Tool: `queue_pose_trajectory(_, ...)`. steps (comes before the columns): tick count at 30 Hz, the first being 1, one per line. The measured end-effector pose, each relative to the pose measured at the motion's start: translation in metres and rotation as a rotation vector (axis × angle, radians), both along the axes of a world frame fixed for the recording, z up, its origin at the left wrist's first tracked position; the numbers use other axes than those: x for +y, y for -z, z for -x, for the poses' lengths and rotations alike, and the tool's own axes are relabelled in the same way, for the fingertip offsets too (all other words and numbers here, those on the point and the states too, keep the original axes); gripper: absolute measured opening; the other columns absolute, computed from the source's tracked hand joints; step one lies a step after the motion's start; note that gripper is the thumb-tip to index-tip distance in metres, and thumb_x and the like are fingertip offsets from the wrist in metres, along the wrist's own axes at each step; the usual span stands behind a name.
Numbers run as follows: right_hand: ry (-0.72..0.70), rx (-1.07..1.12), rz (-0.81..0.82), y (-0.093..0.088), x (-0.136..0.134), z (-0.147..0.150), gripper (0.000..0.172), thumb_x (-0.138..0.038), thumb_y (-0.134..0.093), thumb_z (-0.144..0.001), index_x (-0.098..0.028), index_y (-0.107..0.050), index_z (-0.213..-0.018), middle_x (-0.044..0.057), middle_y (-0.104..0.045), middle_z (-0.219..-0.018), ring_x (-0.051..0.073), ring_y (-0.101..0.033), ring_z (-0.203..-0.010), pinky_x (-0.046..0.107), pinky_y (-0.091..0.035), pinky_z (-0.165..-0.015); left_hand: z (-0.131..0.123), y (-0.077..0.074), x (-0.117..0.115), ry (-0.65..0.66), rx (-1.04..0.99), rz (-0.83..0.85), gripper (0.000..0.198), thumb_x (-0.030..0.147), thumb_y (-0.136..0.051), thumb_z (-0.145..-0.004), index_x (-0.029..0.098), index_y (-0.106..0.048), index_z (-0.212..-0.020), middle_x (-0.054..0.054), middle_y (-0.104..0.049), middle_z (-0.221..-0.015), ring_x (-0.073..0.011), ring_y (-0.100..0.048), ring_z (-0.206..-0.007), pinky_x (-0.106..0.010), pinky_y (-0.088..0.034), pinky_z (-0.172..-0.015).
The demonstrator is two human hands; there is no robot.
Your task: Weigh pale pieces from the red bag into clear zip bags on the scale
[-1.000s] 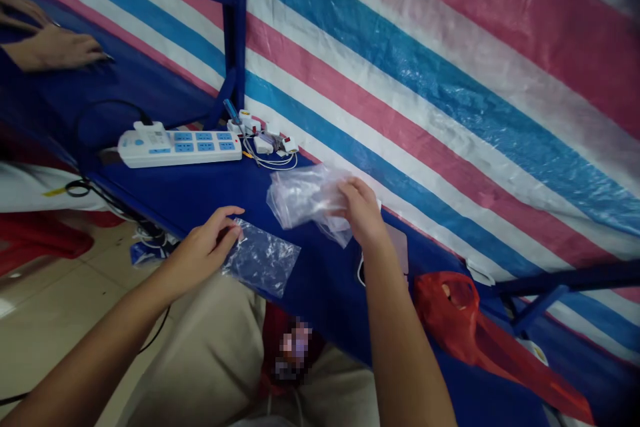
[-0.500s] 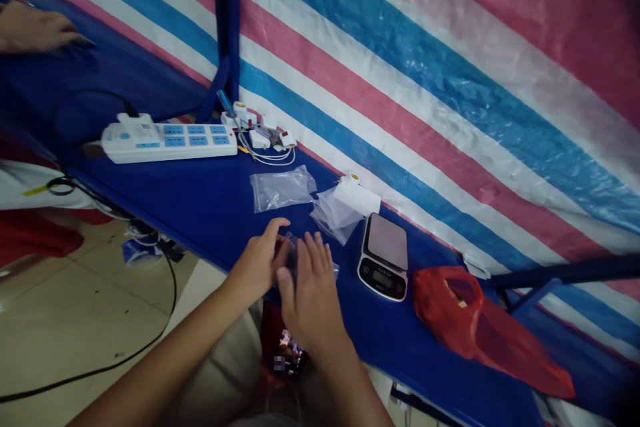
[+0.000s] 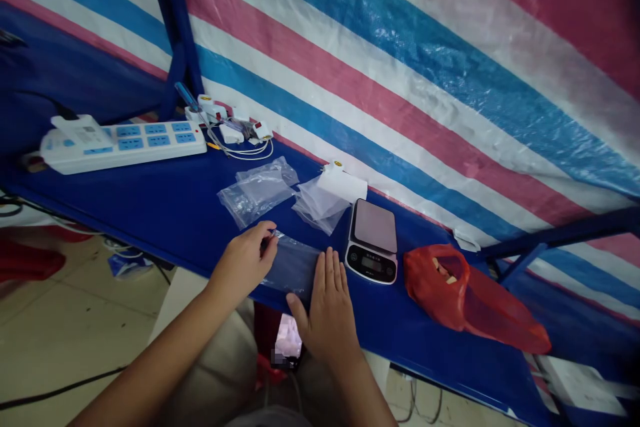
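A clear plastic bag (image 3: pixel 293 265) lies flat on the blue table (image 3: pixel 165 197) close to its front edge. My left hand (image 3: pixel 245 259) pinches the bag's left end between thumb and fingers. Flat across the bag's right end rests my right hand (image 3: pixel 330 310), fingers straight and together, thumb apart. Just beyond my left hand are overlapping clear bags (image 3: pixel 257 190). More translucent bags (image 3: pixel 320 208) sit farther right, partly under a white paper-like piece (image 3: pixel 343 184).
A digital scale (image 3: pixel 373 240) stands right of my hands, then a red plastic bag (image 3: pixel 450 290) with pale pieces inside. At left are a power strip (image 3: pixel 150 140) and a tangle of chargers and cables (image 3: pixel 240 130). A lit phone (image 3: pixel 289 337) is below the table edge.
The view has shifted, moving table items leftward. The bag between my hands now lies spread out, and my right hand has flattened onto it. Another person's hand at upper left has left view.
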State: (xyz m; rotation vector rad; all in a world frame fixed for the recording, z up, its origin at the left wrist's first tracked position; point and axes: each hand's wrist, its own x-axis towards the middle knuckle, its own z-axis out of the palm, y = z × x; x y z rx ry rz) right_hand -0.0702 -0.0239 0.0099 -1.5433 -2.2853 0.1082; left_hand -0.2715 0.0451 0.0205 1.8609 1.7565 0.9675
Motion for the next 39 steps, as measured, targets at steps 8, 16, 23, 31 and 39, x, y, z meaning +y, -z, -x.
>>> queue_pose_trajectory(8,0.175,0.372,-0.009,0.003,-0.033,-0.057,0.055,-0.034,-0.049,-0.103,-0.019,-0.039,-0.155,0.018,-0.050,-0.153,0.030,-0.050,-0.140,0.052,-0.047,-0.110,0.012,0.000,0.000,0.073,-0.070,-0.086,0.032,0.046,-0.054,-0.095,0.023,-0.066,-0.114,-0.001,-0.075,-0.090,-0.0144,-0.068,-0.069,-0.026,-0.053,-0.072)
queue_pose_trajectory(16,0.461,0.575,-0.078,0.010,-0.037,-0.091,0.039,-0.040,-0.046,-0.103,-0.018,-0.057,-0.134,0.017,-0.064,-0.129,0.029,-0.064,-0.114,0.049,-0.051,-0.096,-0.016,-0.060,0.067,0.066,-0.142,-0.186,0.034,0.047,-0.062,-0.090,0.021,-0.067,-0.111,-0.001,-0.077,-0.086,-0.0150,-0.068,-0.073,-0.027,-0.053,-0.077)
queue_pose_trajectory(23,0.436,0.528,-0.133,0.012,-0.036,-0.089,0.036,-0.038,-0.047,-0.103,-0.016,-0.058,-0.130,0.017,-0.066,-0.124,0.029,-0.064,-0.113,0.047,-0.051,-0.095,-0.060,-0.075,0.150,-0.021,0.181,-0.079,0.035,0.018,-0.057,-0.087,0.014,-0.061,-0.122,-0.013,-0.073,-0.088,-0.0283,-0.069,-0.096,-0.040,-0.051,-0.090)
queue_pose_trajectory(31,0.409,0.474,-0.159,0.012,-0.035,-0.085,0.032,-0.034,-0.048,-0.103,-0.016,-0.058,-0.128,0.016,-0.067,-0.120,0.028,-0.064,-0.111,0.047,-0.052,-0.094,-0.056,-0.069,0.146,-0.164,0.268,-0.041,0.042,0.014,-0.049,-0.088,0.010,-0.055,-0.129,-0.022,-0.070,-0.100,-0.0365,-0.069,-0.102,-0.047,-0.053,-0.088)
queue_pose_trajectory(39,0.399,0.446,-0.160,0.011,-0.035,-0.085,0.028,-0.033,-0.048,-0.104,-0.018,-0.060,-0.124,0.015,-0.069,-0.117,0.028,-0.066,-0.108,0.045,-0.053,-0.091,-0.067,-0.065,0.124,-0.133,0.367,0.000,0.042,0.015,-0.050,-0.089,0.012,-0.054,-0.130,-0.018,-0.071,-0.093,-0.0330,-0.071,-0.092,-0.043,-0.053,-0.084)
